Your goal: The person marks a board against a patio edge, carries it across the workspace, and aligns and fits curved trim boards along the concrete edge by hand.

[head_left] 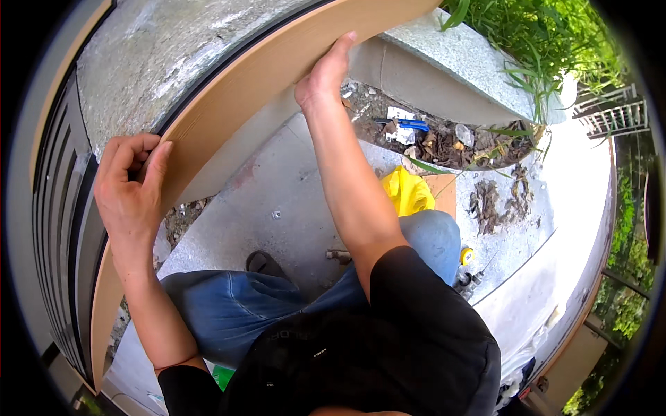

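A long wood-grain board [232, 87] with a black strip along one edge stands against a rough grey stone surface [163, 52], curving across the upper left. My left hand [128, 184] pinches the black-strip edge, its thumb on the wood face and its fingers curled over the edge. Farther along, my right hand [326, 76] grips the opposite edge of the board. Its thumb lies along the wood face; the other fingers are hidden by the board.
A blue utility knife [411, 125] lies on debris by a stone ledge [461, 62]. Near my knee are a yellow bag [406, 192], a piece of cardboard [442, 193] and a yellow tape measure [467, 256]. Dry leaves [485, 206] litter the grey slab [267, 187]. Grass [527, 38] overhangs the ledge.
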Available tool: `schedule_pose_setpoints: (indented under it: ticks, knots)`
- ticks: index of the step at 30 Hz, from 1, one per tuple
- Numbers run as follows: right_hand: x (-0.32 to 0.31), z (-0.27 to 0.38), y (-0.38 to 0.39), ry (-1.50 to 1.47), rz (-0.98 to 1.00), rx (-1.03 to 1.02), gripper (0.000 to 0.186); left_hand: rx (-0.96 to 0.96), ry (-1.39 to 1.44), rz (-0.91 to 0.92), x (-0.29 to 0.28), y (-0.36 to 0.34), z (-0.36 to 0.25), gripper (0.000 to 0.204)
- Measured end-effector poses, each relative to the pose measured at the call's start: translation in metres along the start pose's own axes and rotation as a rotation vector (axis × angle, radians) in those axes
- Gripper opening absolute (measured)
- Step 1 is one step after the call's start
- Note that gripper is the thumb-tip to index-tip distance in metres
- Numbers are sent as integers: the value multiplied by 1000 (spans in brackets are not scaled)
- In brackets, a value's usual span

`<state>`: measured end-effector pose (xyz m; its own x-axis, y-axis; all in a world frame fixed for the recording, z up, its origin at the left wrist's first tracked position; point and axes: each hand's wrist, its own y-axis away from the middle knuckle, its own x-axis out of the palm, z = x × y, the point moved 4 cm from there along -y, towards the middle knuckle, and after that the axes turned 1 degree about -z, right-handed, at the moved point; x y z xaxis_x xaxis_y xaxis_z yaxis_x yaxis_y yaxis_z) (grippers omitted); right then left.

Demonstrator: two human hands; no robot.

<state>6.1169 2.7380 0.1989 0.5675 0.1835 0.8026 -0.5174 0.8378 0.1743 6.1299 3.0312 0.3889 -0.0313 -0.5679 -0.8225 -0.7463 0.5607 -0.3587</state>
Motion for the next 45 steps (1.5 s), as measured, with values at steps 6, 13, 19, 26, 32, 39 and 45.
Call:
schedule_pose_setpoints:
  ticks: [6, 13, 19, 26, 32, 39, 45]
  knots:
    - [-10, 5, -6, -7, -79, -30, 79, -6, -44, 57, 5, -3, -2, 17]
    - [-17, 7, -14, 37, -196, -35, 81, 57, -59, 38, 12, -7, -5, 15]
    - [-11, -7, -12, 42, -209, -26, 83, 53, -88, 48, 1, -6, -7, 16]
    - [1, 17, 8, 69, -63, 37, 71, 10, -11, 38, 1, -4, -4, 15]
    - [6, 17, 8, 147, -12, -22, 72, 52, 24, 44, -12, 0, 4, 19]
    - [12, 17, 16, 156, -38, 29, 72, 86, -9, 46, -9, 1, 7, 19]
    - [3, 15, 9, 122, 4, -19, 76, 67, -17, 50, -5, -1, 7, 18]
